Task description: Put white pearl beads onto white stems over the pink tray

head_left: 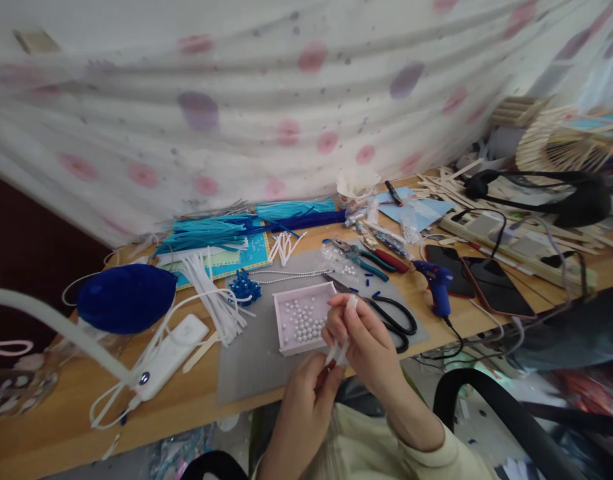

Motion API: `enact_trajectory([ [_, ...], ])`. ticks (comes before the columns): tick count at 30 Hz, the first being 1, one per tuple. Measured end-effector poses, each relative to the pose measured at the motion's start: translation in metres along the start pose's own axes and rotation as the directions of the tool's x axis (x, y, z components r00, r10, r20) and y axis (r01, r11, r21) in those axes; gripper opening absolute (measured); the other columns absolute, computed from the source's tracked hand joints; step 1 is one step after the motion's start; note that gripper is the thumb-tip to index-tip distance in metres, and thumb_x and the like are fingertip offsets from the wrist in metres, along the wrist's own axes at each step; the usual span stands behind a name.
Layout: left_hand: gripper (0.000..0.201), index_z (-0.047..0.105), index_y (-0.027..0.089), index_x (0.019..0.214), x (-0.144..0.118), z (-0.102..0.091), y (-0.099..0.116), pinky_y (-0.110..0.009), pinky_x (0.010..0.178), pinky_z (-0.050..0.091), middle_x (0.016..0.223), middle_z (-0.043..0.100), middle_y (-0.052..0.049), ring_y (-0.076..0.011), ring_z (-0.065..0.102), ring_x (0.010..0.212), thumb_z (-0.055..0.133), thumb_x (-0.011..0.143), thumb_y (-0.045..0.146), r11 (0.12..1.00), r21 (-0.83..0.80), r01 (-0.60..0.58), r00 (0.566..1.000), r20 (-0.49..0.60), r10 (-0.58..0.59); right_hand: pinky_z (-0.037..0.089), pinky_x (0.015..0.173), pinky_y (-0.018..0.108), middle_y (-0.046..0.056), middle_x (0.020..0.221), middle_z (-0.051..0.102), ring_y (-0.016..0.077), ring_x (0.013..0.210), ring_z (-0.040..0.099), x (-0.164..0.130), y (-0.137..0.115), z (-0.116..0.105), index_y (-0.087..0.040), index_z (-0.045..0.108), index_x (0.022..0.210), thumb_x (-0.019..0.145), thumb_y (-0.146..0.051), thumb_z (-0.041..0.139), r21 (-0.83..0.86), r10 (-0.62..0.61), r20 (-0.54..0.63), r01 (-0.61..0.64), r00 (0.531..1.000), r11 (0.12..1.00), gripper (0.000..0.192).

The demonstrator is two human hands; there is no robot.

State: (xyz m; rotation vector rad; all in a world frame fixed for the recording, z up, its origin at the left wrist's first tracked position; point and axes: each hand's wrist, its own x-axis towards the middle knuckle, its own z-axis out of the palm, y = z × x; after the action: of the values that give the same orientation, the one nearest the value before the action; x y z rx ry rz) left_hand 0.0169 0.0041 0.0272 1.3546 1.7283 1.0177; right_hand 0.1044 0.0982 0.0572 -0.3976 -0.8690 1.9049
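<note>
Two hands are seen close together over the near edge of the worktop [61, 427], with a thin white strip [342, 353] held between them. Neither hand is nearer: the strip is gripped by both. Its long axis is judged to run slantwise, from the far right end at the right hand [369, 340] to the near left end at the left hand [306, 400]. Right fingers: thumb and forefinger are pressed together on the strip, a short end left projecting above. Left fingers: thumb and forefinger are closed on the lower part. Two short lengths are exposed between the hands; whether one folded strip or two pieces is shown cannot be told.

Surroundings: a pale pink box [300, 348] of pearly beads [306, 327] is placed just beyond the hands, on a grey mat [246, 373]. Its right side is partly hidden by the right hand. Scissors [412, 317] are laid to the right, their handles partly covered by that hand. Pliers [371, 261] and a blue glue gun [438, 287] are set farther off. White stems [211, 300] and a blue tinsel cluster [245, 288] are found left of the box. Between the two hands no obstacle is noted; rightward, room is judged to be limited by the scissors.
</note>
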Motion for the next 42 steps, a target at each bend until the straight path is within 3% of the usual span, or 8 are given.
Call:
enact_trajectory([
  [16,0.032,0.052,0.022,0.076,-0.015,0.002,-0.001,-0.031,0.068,0.042,0.075,0.065,-0.006,-0.0219,0.06,0.073,0.037,0.1,0.037,0.998,-0.033,-0.046,0.999,-0.028,0.045,0.041,0.05,0.02,-0.009,0.058,0.04,0.0062,0.046,0.031,-0.015,0.005,0.004,-0.02,0.064,0.092,0.092,-0.047,0.067,0.002,0.035,0.095,-0.035,0.995,0.999,0.027],
  [21,0.037,0.05,0.022,0.072,-0.017,0.0,0.0,-0.029,0.065,0.039,0.071,0.061,-0.003,-0.0198,0.057,0.069,0.037,0.102,0.039,0.997,-0.045,-0.068,0.997,-0.029,0.067,0.041,0.05,0.022,-0.007,0.059,0.046,0.007,0.046,0.035,-0.018,0.007,0.006,-0.02,0.067,0.093,0.093,-0.046,0.067,0.02,0.039,0.104,-0.042,0.994,0.999,0.026],
  [29,0.038,0.061,0.019,0.082,-0.02,-0.003,0.001,-0.03,0.072,0.042,0.081,0.068,-0.006,-0.0207,0.06,0.077,0.038,0.103,0.04,0.992,-0.105,-0.075,0.997,-0.01,0.074,0.042,0.048,0.024,-0.005,0.057,0.051,0.0092,0.044,0.042,-0.021,0.005,0.008,-0.019,0.07,0.097,0.093,-0.048,0.065,0.024,0.064,0.094,-0.066,0.994,0.998,0.03],
  [34,0.039,0.06,0.019,0.078,-0.02,-0.004,0.0,-0.029,0.069,0.042,0.078,0.068,-0.005,-0.0195,0.059,0.073,0.038,0.103,0.04,0.99,-0.115,-0.08,0.997,-0.014,0.079,0.044,0.051,0.024,-0.005,0.057,0.052,0.0088,0.045,0.042,-0.024,0.005,0.008,-0.019,0.07,0.097,0.092,-0.048,0.066,0.045,0.061,0.098,-0.066,0.993,0.997,0.03],
  [37,0.039,0.058,0.02,0.076,-0.021,-0.004,0.001,-0.028,0.068,0.041,0.076,0.067,-0.004,-0.0189,0.058,0.071,0.04,0.103,0.041,0.99,-0.118,-0.072,0.997,-0.02,0.07,0.04,0.047,0.022,-0.007,0.056,0.046,0.0076,0.043,0.036,-0.025,0.006,0.008,-0.02,0.069,0.096,0.093,-0.048,0.065,0.052,0.072,0.112,-0.078,0.991,0.996,0.029],
  [42,0.034,0.063,0.018,0.08,-0.021,0.0,-0.005,-0.027,0.064,0.039,0.072,0.061,-0.002,-0.0177,0.053,0.068,0.046,0.1,0.039,0.991,-0.129,-0.045,0.999,-0.034,0.041,0.023,0.041,0.016,-0.011,0.053,0.024,0.0071,0.045,0.013,-0.021,0.004,0.008,-0.021,0.054,0.073,0.091,-0.048,0.068,0.062,0.054,0.083,-0.06,0.995,0.996,0.035],
])
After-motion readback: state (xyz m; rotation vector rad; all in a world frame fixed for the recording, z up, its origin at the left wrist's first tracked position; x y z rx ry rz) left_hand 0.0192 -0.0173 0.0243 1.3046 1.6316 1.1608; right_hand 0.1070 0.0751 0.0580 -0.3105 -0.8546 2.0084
